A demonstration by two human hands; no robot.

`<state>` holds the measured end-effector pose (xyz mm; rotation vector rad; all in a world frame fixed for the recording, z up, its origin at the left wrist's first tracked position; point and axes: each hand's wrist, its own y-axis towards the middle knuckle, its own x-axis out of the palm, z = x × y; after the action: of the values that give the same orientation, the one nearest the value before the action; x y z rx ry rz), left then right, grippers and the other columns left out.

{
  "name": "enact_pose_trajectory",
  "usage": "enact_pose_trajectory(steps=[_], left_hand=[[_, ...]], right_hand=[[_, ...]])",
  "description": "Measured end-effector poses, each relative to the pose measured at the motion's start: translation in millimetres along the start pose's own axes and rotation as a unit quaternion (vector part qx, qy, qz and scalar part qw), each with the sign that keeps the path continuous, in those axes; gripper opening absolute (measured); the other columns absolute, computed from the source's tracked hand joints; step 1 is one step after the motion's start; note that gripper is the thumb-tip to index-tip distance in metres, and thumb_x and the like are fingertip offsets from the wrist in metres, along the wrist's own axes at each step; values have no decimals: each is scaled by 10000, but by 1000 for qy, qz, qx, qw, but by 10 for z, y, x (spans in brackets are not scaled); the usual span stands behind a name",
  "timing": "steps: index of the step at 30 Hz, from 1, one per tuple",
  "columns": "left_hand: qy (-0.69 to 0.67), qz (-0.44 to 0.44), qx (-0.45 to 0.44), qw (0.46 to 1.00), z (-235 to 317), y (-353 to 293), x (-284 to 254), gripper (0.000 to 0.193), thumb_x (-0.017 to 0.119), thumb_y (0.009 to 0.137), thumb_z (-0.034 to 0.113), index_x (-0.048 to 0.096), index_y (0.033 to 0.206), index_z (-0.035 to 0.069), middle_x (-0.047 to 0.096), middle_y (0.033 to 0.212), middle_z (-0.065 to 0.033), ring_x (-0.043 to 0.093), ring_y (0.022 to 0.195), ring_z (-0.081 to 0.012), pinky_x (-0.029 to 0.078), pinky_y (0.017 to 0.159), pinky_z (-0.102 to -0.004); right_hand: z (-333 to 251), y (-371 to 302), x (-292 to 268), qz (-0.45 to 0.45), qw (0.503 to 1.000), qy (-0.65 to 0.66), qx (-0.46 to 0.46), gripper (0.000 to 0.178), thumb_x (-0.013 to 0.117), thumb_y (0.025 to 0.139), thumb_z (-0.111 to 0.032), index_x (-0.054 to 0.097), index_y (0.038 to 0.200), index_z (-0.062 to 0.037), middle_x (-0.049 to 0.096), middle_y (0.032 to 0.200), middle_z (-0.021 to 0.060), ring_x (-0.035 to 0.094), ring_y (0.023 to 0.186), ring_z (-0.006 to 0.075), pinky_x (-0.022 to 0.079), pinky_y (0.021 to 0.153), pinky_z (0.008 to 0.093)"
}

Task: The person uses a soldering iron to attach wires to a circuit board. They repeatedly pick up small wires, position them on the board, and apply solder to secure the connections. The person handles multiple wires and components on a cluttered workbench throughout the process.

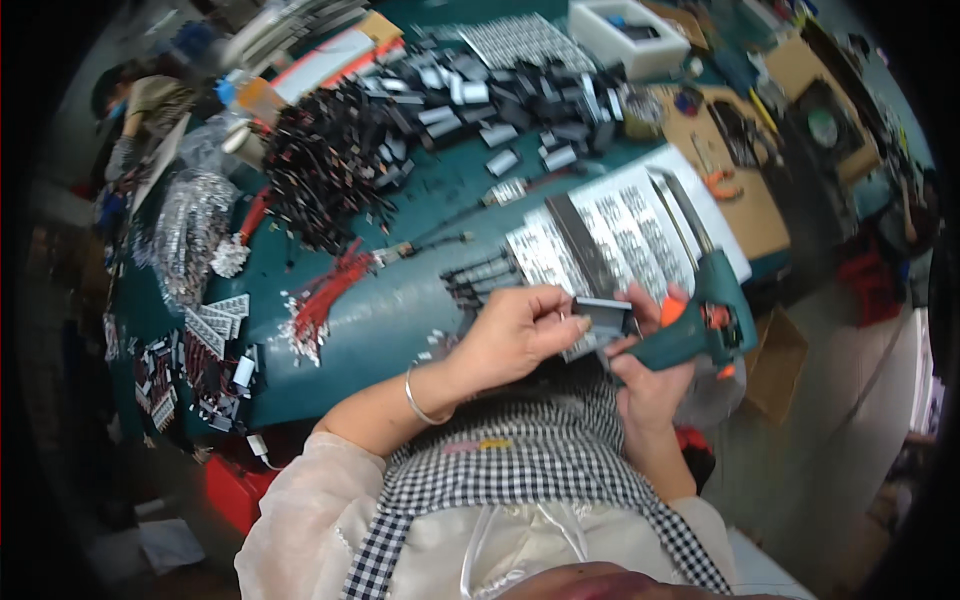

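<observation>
My left hand (515, 335) pinches a small dark rectangular part (603, 316) with a metal face, held just above my lap at the bench edge. My right hand (648, 375) grips the handle of a teal pistol-shaped tool (700, 325) with orange buttons; its long metal tip points up and away over the bench. The tool's body sits right beside the part, and the fingers of both hands nearly touch around it. A silver bangle rings my left wrist.
On the teal workbench (400, 300) lie a big heap of black and silver parts (480, 90), tangled black wires (320, 170), red wires (325, 295), flat trays of small pieces (620, 235), a white box (630, 35), orange pliers (722, 180) on cardboard. Another person (140, 110) sits far left.
</observation>
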<state>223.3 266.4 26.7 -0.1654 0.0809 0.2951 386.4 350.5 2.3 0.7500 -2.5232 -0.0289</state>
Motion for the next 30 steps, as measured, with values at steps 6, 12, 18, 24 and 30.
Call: enact_pose_trajectory(steps=[6, 12, 18, 24, 30], left_hand=[[-3, -57, -26, 998, 36, -47, 108, 158, 649, 896, 137, 579, 834, 9, 448, 680, 87, 356, 628, -9, 311, 542, -189], [33, -52, 1, 998, 91, -78, 105, 168, 579, 945, 151, 614, 930, -13, 527, 714, 25, 427, 633, -39, 366, 569, -196], [152, -49, 85, 984, 137, -128, 52, 147, 564, 932, 98, 654, 927, -18, 644, 750, -74, 562, 616, -109, 436, 573, -235], [152, -51, 90, 983, 196, -145, 50, 123, 599, 905, 86, 654, 880, -21, 641, 710, -66, 571, 594, -104, 437, 540, -231], [140, -54, 83, 985, 164, -146, 46, 102, 600, 884, 61, 641, 843, -23, 599, 670, -46, 504, 547, -70, 383, 491, -224]], right_hand=[[58, 50, -164, -36, 999, 17, -24, 794, 809, 706, -47, 313, 1324, -4, 633, 1036, 158, 632, 1019, 344, 509, 906, 427], [23, 12, -288, -14, 999, -9, 34, 786, 773, 693, 42, 331, 1338, -34, 615, 1065, 201, 644, 958, 274, 557, 834, 382], [25, -3, -331, -19, 998, 44, 39, 807, 803, 690, -11, 334, 1347, -14, 610, 1077, 214, 653, 923, 250, 577, 780, 352], [40, -35, -368, -36, 998, 15, 53, 817, 812, 699, -51, 326, 1354, 4, 617, 1064, 228, 656, 921, 240, 564, 785, 332], [36, -45, -367, -65, 997, 6, 51, 814, 815, 712, -72, 316, 1349, 14, 621, 1058, 248, 661, 907, 236, 561, 786, 327]])
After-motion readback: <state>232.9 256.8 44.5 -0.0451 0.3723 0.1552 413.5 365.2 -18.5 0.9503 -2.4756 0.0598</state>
